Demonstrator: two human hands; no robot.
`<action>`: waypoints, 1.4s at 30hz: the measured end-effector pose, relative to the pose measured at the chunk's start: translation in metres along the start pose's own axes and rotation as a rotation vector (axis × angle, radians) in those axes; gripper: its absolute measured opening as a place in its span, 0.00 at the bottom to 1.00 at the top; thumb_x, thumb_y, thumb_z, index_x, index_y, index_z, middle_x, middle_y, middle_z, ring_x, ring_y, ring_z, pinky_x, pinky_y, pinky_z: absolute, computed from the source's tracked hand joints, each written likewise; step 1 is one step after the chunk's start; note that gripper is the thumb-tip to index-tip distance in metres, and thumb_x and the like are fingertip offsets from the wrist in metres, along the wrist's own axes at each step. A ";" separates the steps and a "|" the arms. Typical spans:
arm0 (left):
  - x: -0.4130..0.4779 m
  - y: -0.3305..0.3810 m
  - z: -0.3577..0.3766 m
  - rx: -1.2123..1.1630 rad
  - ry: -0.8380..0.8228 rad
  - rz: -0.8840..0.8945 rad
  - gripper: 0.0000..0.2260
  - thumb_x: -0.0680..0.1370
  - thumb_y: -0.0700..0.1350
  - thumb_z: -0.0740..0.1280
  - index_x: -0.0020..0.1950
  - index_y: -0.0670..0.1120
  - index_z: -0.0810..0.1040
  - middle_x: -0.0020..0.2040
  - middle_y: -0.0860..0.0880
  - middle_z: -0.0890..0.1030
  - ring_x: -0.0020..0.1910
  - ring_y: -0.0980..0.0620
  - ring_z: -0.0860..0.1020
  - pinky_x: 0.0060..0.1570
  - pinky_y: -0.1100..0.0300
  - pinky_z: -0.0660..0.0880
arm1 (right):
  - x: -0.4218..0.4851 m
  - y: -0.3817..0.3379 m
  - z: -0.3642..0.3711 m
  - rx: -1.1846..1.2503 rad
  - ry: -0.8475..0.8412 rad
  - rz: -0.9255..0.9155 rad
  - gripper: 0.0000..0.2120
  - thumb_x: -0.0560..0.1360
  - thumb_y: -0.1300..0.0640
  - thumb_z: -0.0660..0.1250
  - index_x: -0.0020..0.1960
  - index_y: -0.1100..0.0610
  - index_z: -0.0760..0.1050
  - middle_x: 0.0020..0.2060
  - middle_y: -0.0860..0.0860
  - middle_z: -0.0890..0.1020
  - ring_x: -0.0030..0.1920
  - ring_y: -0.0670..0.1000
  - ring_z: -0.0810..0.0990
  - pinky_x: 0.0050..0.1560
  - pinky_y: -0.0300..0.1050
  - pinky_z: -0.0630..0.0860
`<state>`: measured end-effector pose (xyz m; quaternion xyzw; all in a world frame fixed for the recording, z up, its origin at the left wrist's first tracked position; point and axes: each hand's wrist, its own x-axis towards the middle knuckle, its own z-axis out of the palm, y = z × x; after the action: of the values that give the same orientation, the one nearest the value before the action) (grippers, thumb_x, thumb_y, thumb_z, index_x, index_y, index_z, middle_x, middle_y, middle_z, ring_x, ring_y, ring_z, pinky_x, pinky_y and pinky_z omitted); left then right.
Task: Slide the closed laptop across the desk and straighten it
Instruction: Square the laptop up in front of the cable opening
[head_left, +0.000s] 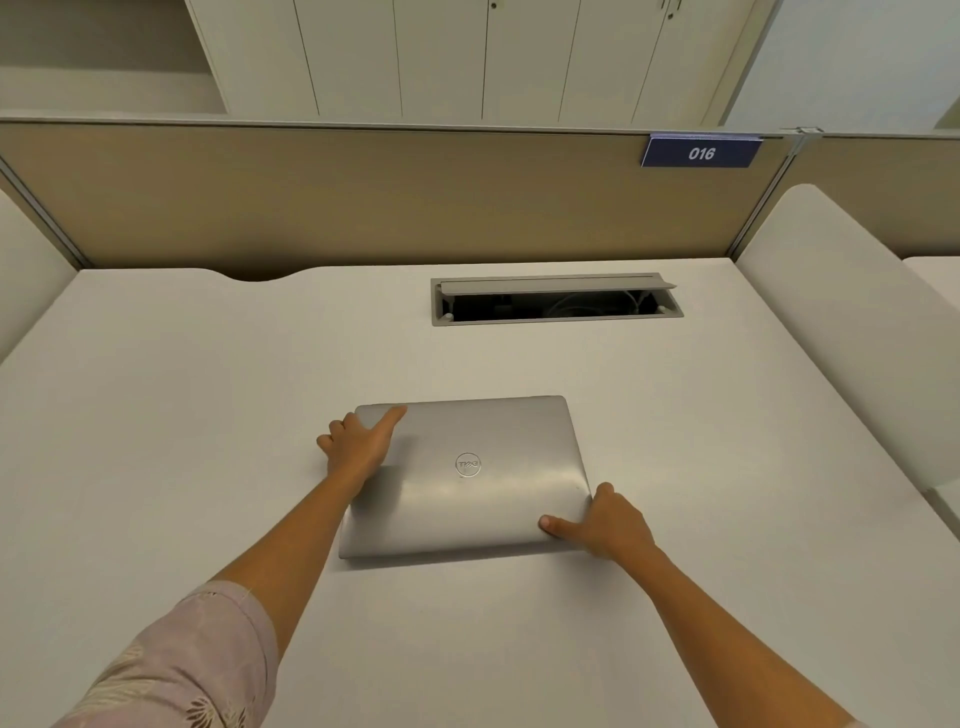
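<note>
Head view showed me the closed laptop (467, 475) lying flat on the white desk (182, 364), a little right of my centre line and turned slightly off square with the near edge. My left hand (358, 447) rested on its far-left corner, forefinger stretched along the lid and the other fingers curled down over the left edge; my right hand (605, 525) pinched the near-right corner, thumb on top, the remaining fingers hidden beside or beneath it. So both hands were closed on the machine at opposite corners and well apart. I judged it stiff, moderately heavy and smooth-skinned, likely to glide on the laminate but to slip under flat palms, so the edges and corners seemed the right hold for turning it. Bare desktop lay on every side. Only the open cable hatch (556, 301) toward the partition (363, 197) and the rounded side dividers bounded the room for sliding.
</note>
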<state>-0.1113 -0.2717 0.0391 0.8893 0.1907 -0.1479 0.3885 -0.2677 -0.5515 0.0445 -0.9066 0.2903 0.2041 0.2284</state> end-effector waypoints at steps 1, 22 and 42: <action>0.001 -0.002 0.000 -0.003 -0.012 0.017 0.43 0.70 0.71 0.60 0.76 0.45 0.58 0.73 0.44 0.62 0.71 0.41 0.57 0.66 0.42 0.62 | 0.000 0.002 -0.002 -0.014 -0.021 -0.007 0.40 0.63 0.30 0.72 0.58 0.60 0.66 0.54 0.53 0.77 0.54 0.56 0.79 0.44 0.45 0.73; -0.084 -0.146 -0.004 0.243 -0.116 0.724 0.36 0.72 0.70 0.59 0.75 0.67 0.46 0.78 0.57 0.36 0.76 0.60 0.38 0.72 0.58 0.48 | -0.004 0.014 0.050 -0.299 0.184 -0.778 0.31 0.79 0.34 0.49 0.78 0.41 0.45 0.79 0.45 0.43 0.79 0.48 0.40 0.78 0.48 0.38; -0.060 -0.117 0.015 0.199 0.026 0.743 0.33 0.78 0.48 0.67 0.76 0.59 0.51 0.80 0.48 0.43 0.75 0.58 0.49 0.59 0.66 0.67 | 0.018 -0.001 0.035 -0.474 0.280 -0.755 0.31 0.78 0.35 0.46 0.78 0.46 0.56 0.78 0.52 0.60 0.77 0.57 0.59 0.75 0.56 0.56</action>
<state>-0.2191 -0.2236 -0.0203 0.9330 -0.1547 -0.0036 0.3250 -0.2618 -0.5400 0.0079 -0.9948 -0.0865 0.0430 0.0318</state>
